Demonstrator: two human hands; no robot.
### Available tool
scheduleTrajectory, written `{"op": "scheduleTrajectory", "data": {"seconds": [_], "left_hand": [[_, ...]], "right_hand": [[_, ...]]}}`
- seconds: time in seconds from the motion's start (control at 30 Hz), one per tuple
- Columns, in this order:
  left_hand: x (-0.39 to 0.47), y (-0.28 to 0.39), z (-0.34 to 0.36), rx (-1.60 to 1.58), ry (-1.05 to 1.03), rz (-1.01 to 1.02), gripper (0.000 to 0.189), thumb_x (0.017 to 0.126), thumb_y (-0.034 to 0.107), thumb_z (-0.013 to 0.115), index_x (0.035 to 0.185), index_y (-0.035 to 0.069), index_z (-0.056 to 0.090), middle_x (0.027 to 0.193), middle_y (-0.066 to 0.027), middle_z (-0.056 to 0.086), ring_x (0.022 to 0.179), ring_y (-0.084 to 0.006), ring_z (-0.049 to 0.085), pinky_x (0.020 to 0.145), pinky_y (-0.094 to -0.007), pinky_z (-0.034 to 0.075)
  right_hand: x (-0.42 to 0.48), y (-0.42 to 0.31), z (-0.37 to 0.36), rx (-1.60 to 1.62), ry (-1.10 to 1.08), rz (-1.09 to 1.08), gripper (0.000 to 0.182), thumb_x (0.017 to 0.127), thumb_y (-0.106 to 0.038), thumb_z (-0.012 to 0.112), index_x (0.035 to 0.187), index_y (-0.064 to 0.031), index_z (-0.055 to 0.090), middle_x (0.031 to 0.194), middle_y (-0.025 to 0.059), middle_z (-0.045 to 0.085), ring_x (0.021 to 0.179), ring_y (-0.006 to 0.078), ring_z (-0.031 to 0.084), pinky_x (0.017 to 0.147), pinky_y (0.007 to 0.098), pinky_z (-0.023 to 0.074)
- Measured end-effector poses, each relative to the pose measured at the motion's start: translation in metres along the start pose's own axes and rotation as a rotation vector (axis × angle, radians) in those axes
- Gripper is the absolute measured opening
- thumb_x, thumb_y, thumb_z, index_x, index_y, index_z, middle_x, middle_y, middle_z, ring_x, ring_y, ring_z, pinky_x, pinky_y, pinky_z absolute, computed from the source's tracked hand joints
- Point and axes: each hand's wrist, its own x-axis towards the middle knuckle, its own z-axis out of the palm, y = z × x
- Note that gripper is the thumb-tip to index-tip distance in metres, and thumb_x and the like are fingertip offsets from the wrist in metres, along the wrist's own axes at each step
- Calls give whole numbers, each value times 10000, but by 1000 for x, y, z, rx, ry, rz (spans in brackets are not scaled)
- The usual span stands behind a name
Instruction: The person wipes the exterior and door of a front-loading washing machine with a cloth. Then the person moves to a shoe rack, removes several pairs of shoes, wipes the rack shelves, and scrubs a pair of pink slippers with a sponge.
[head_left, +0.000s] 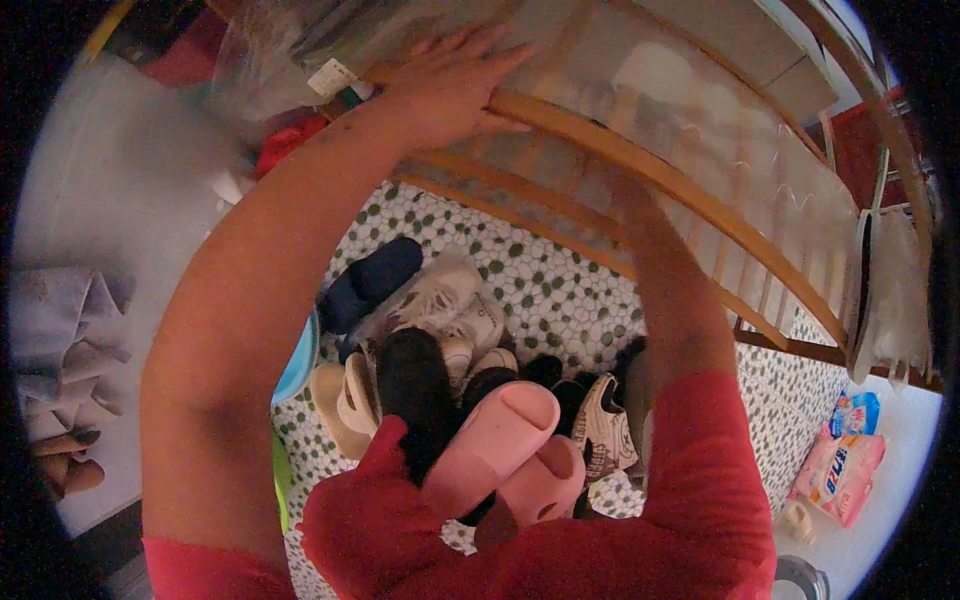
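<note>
My left hand (457, 86) lies across the top wooden rail (637, 139) of a slatted frame, fingers spread and thumb near the rail's lower edge. My right forearm reaches up behind that rail, and the right hand is blurred and mostly hidden there among the slats. Clear plastic sheeting or bags (675, 82) cover part of the frame. Beneath my arms, pink slippers (495, 435), a dark slipper (412, 382), beige sandals (341, 405) and white patterned shoes (604, 427) lie in a pile. Shoes in a clear plastic bag (442, 289) rest beside a navy slipper (375, 277).
A light blue basin (300, 367) is partly behind my left arm. Red cloth (289, 139) and a white tag (332, 77) are at upper left, grey folded cloth (52, 322) at far left. Pink (840, 476) and blue (855, 412) packages lie at right, on a pale surface.
</note>
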Motion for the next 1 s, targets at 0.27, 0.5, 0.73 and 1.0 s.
{"op": "scheduleTrajectory", "data": {"seconds": [0.27,0.5,0.73,1.0], "left_hand": [[-1,2,-5,19,42,-3,813,706,550,619,1381,280,255,1439,-88,234,1275,-349,296,1014,-566,232],[-3,0,1,7,51,-44,795,707,544,620,1373,273,281,1424,-81,270,1280,-334,291,1007,-557,239],[-1,5,-2,6,51,-45,780,707,479,650,1368,275,290,1416,-72,285,1281,-310,296,1012,-541,246],[-6,11,-10,67,53,-69,693,733,373,656,1344,269,345,1375,-58,357,1259,-304,329,1013,-547,250]], "right_hand": [[8,-200,-21,259,33,-594,380,863,-356,457,1170,-143,527,1138,94,549,1078,280,500,898,455,391],[-47,-28,-22,-38,175,-649,370,853,-304,479,1184,-145,526,1193,86,526,1103,294,481,907,457,397],[-151,166,-50,-186,27,-60,436,859,-328,492,1262,-163,473,1306,108,439,1166,344,426,948,451,369],[-124,85,-38,-238,-201,265,433,888,-393,403,1288,-232,444,1383,41,355,1225,386,327,944,541,304]]}}
